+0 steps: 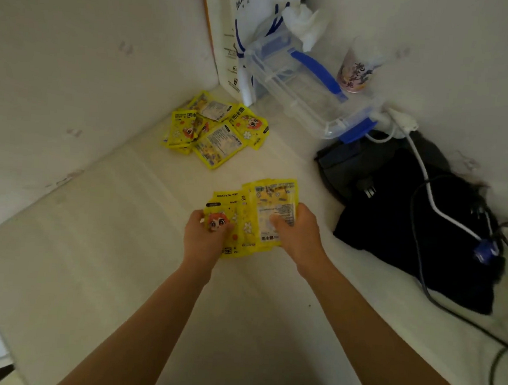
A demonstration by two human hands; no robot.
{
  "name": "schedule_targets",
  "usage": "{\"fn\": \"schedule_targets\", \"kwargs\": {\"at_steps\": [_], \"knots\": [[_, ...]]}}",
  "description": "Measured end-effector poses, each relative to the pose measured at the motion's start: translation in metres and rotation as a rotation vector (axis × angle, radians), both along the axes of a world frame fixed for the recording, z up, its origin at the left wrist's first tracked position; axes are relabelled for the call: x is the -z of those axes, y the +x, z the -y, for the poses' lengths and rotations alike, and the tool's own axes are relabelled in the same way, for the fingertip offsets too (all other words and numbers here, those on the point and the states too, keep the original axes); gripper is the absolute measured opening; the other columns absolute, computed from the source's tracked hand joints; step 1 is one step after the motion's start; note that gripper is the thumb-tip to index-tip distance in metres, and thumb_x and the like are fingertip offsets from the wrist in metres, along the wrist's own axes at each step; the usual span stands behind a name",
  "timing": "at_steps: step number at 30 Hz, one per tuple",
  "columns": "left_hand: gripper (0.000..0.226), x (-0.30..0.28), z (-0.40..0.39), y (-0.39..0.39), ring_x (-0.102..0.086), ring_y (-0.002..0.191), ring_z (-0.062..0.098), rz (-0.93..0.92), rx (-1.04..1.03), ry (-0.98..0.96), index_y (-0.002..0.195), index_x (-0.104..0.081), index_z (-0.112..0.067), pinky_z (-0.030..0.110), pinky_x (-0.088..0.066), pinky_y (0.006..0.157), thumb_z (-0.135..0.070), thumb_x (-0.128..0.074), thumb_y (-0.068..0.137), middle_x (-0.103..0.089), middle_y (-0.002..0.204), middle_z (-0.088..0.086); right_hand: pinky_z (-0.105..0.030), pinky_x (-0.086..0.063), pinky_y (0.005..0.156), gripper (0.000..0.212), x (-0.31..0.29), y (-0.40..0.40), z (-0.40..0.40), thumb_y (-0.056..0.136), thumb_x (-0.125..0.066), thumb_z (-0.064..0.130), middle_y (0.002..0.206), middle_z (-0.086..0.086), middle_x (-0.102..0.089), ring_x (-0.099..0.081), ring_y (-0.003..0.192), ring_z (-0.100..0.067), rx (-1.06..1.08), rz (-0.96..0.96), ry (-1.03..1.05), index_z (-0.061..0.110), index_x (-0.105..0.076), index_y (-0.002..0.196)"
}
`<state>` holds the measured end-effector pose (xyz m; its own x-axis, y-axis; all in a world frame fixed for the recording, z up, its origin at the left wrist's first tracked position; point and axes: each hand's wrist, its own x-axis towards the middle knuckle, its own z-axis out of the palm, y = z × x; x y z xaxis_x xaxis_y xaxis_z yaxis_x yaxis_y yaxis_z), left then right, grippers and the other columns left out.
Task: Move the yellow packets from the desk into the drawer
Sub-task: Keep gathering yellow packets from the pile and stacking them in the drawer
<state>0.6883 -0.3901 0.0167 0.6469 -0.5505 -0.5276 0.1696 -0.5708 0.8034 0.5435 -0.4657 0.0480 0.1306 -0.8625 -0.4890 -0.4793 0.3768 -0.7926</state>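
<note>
Left hand (205,234) and right hand (296,233) together grasp a fanned bunch of yellow packets (250,219) just above the surface (121,242); a second pile (216,128) waits well beyond them; no drawer shows, so probably nothing is stowed yet

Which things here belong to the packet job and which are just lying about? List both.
Job:
- bunch of yellow packets, held by the left hand and right hand
- pile of yellow packets on the desk
The drawer is not in view.

Lying about:
- clear box
- paper bag
- cup
- black cloth
- cables
</note>
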Motion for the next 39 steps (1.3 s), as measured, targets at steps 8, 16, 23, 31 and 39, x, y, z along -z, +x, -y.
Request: {"fn": "schedule_targets", "kwargs": {"at_steps": [8,16,23,31,39], "knots": [[0.027,-0.015,-0.082,-0.012,-0.072,0.075,0.023,-0.070,0.122,-0.081,0.096,-0.052,-0.023,0.040,-0.059,0.064,-0.011,-0.071,0.082,-0.070,0.093,0.005,-0.049,-0.058,0.080,0.018,-0.001,-0.028,-0.102,0.086,-0.063,0.020,0.099,-0.003,-0.069,-0.068,0.089,-0.022,0.157,0.029,0.015,0.018,-0.061,0.104],[0.026,-0.023,-0.164,-0.014,-0.072,0.075,0.023,-0.078,0.438,-0.100,0.103,-0.048,-0.017,0.035,-0.058,0.063,-0.008,-0.066,0.086,-0.069,0.095,0.006,-0.050,-0.059,0.075,0.014,-0.007,-0.050,-0.211,0.084,-0.065,0.021,0.094,-0.004,-0.070,-0.069,0.084,-0.025,0.386,0.023,-0.001,0.018,-0.061,0.097],[0.028,-0.035,-0.200,-0.052,-0.069,0.065,0.006,-0.025,0.748,-0.141,0.108,-0.046,-0.014,0.017,-0.050,0.050,-0.008,-0.065,0.087,-0.066,0.093,0.004,-0.051,-0.059,0.075,0.015,-0.020,-0.098,-0.296,0.084,-0.063,0.016,0.091,-0.007,-0.070,-0.070,0.083,-0.025,0.643,0.059,-0.009,0.013,-0.061,0.098],[0.033,-0.031,-0.240,-0.126,-0.068,0.083,0.016,-0.001,1.022,-0.156,0.108,-0.048,-0.016,0.018,-0.052,0.059,-0.011,-0.069,0.084,-0.067,0.096,0.001,-0.042,-0.060,0.072,0.012,-0.023,-0.160,-0.390,0.087,-0.061,0.011,0.090,-0.004,-0.070,-0.070,0.085,-0.024,0.921,0.117,-0.001,0.013,-0.062,0.099],[0.038,-0.039,-0.324,-0.227,-0.055,0.074,-0.005,0.037,1.254,-0.143,0.116,-0.047,-0.017,0.004,-0.040,0.049,-0.018,-0.069,0.085,-0.058,0.089,-0.013,-0.026,-0.057,0.054,0.012,-0.027,-0.236,-0.510,0.089,-0.060,0.006,0.089,-0.005,-0.069,-0.069,0.076,-0.018,1.193,0.250,-0.034,0.017,-0.059,0.093]]}}
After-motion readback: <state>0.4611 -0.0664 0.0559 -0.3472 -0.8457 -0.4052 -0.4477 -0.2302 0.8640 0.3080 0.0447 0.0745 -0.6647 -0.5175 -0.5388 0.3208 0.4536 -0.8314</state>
